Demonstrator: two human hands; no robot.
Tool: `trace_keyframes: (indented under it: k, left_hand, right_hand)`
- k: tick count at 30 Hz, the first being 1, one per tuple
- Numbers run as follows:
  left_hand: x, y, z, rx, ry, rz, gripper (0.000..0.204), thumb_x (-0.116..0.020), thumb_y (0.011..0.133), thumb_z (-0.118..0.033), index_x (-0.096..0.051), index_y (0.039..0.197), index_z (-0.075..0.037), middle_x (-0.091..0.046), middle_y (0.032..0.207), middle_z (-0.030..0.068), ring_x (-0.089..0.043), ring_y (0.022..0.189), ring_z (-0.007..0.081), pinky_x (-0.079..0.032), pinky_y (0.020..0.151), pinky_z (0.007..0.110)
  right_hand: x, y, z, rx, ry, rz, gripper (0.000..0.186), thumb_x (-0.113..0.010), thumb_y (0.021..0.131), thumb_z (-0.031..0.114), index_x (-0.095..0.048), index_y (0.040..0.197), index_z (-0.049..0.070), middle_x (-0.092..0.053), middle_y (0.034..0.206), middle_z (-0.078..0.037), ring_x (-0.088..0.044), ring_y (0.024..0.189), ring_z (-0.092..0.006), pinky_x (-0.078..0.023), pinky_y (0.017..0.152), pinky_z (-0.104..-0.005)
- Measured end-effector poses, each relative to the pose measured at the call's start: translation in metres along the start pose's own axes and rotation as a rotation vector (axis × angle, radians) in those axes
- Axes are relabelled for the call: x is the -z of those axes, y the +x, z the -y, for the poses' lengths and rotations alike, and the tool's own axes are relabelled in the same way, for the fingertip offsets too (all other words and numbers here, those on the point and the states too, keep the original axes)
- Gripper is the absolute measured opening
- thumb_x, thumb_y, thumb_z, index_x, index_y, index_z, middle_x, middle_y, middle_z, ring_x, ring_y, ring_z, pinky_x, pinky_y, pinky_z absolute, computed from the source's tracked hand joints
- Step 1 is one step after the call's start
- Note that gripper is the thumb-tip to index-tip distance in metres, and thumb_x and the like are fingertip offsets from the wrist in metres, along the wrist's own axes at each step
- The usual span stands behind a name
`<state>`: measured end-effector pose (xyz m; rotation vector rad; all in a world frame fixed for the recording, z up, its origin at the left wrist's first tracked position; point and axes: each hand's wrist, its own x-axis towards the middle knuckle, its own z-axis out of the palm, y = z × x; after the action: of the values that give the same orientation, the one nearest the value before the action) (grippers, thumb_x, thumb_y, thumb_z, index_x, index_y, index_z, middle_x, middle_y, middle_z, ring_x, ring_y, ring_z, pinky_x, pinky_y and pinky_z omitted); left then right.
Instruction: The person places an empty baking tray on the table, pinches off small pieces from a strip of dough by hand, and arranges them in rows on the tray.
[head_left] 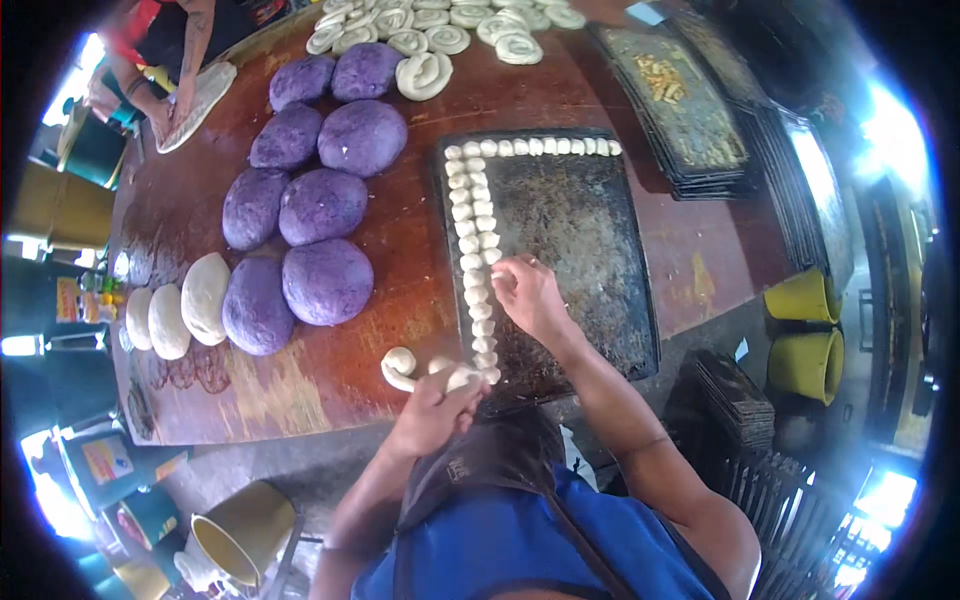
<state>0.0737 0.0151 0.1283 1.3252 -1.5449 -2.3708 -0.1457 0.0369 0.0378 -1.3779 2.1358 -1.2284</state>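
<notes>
Small white dough balls [475, 277] line the left side and far edge of a dark, worn baking tray [570, 250]. My right hand [530, 296] is over the tray at the end of the second row, fingers pinched on a small dough ball [497, 275] that they partly cover. Close to the tray's near left corner, my left hand [438, 408] is closed around a white dough rope, slightly blurred. The rope's coiled end [398, 365] lies on the wooden table just left of that hand.
Big purple dough mounds [328, 282] and several white dough pieces [205, 298] lie left. Coiled dough [424, 75] covers the far end of the table [400, 220]. Stacked trays [680, 110] stand far right. Another person's hands [170, 115] press flat dough at the far left.
</notes>
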Motion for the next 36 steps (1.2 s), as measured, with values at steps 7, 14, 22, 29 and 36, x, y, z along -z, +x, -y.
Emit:
trace_keyframes:
  k: [7,14,22,29,36]
  left_hand:
    - [0.031,0.038,0.007,-0.336,-0.429,-0.366,0.031,-0.044,0.099,-0.023,-0.051,0.118,0.000,-0.053,0.079,0.0029,-0.049,0.065,0.0127,-0.043,0.059,0.027]
    - [0.029,-0.014,0.021,-0.972,0.453,0.343,0.046,-0.055,0.096,-0.024,-0.047,0.132,0.002,-0.065,0.112,0.0159,-0.061,0.108,0.0236,-0.048,0.091,0.035]
    - [-0.002,-0.021,0.024,-0.302,-0.237,0.382,0.029,-0.051,0.099,-0.026,-0.053,0.116,-0.002,-0.058,0.083,0.0038,-0.058,0.072,0.0154,-0.047,0.059,0.028]
    - [0.033,0.001,-0.007,-1.325,0.486,0.085,0.015,-0.040,0.097,-0.004,-0.055,0.093,-0.004,-0.058,0.077,0.0048,-0.059,0.075,0.0147,-0.048,0.071,0.029]
    - [0.003,0.000,0.012,-0.184,-0.070,0.086,0.022,-0.053,0.095,-0.020,-0.059,0.093,0.000,-0.055,0.070,0.0020,-0.051,0.057,0.0096,-0.041,0.053,0.024]
  right_hand:
    - [0.028,-0.015,0.069,-0.079,-0.086,0.118,0.033,-0.073,0.080,0.019,-0.059,0.106,0.004,-0.062,0.099,-0.018,-0.065,0.081,-0.0318,-0.054,0.071,-0.0402]
    - [0.065,-0.119,0.171,0.108,0.007,0.265,0.026,-0.066,0.085,0.010,-0.064,0.111,0.009,-0.064,0.103,-0.016,-0.064,0.093,-0.0304,-0.052,0.079,-0.0414]
    - [0.040,-0.114,0.171,0.135,-0.175,-0.209,0.021,-0.067,0.082,0.007,-0.063,0.102,0.001,-0.064,0.088,-0.015,-0.063,0.064,-0.0207,-0.052,0.056,-0.0326]
    - [0.060,-0.081,0.112,-0.171,0.429,0.177,0.015,-0.069,0.083,0.014,-0.061,0.080,0.002,-0.060,0.066,-0.005,-0.059,0.062,-0.0116,-0.043,0.053,-0.0269]
    - [0.001,-0.020,-0.005,0.055,-0.006,-0.021,0.019,-0.069,0.080,0.010,-0.061,0.095,0.001,-0.064,0.086,-0.015,-0.065,0.075,-0.0282,-0.052,0.066,-0.0370]
